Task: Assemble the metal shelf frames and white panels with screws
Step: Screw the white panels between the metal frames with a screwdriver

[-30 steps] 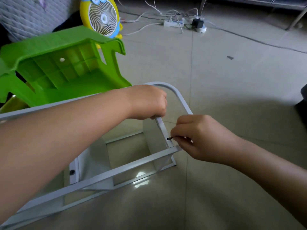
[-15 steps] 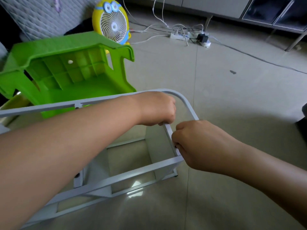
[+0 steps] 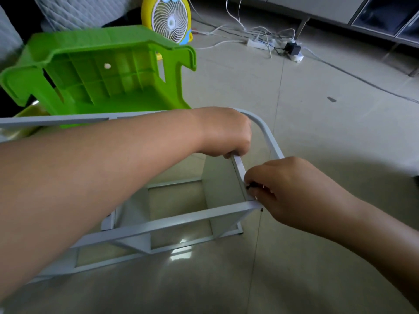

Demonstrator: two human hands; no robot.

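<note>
Two hands at work, one screw between them.

Right hand: fingers curled in, thumb and forefinger pinching a small black screw. Its tip is set against the side of a pale bar, just above the corner where the bar meets the near rail. The wrist enters from the lower right, knuckles up, forearm low over the floor.

Left hand: fingers wrapped over the upper end of the same bar, just beside the frame's rounded loop. The forearm reaches in from the left, across the frame's length.

Frame: grey-white metal, lying on its side on the floor, long rails running off to the lower left.

Panel: white, standing on edge inside the frame, directly under the bar.

Handling, as judged:
- Screw: tiny, smooth, easily dropped or started crooked. Best held at the head by the fingertips and turned in short twists.
- Frame: stiff and probably light. It is apt to slide on glossy tile, so a steadying grip close to the joint suits it.
- Panel: thin and rigid, liable to drift off its hole until fastened.

One dark speck under the near corner, possibly another screw; too small to tell.

Surroundings: green stool tipped on its side beyond the frame, yellow fan behind it, power strip with tangled cables further off.
</note>
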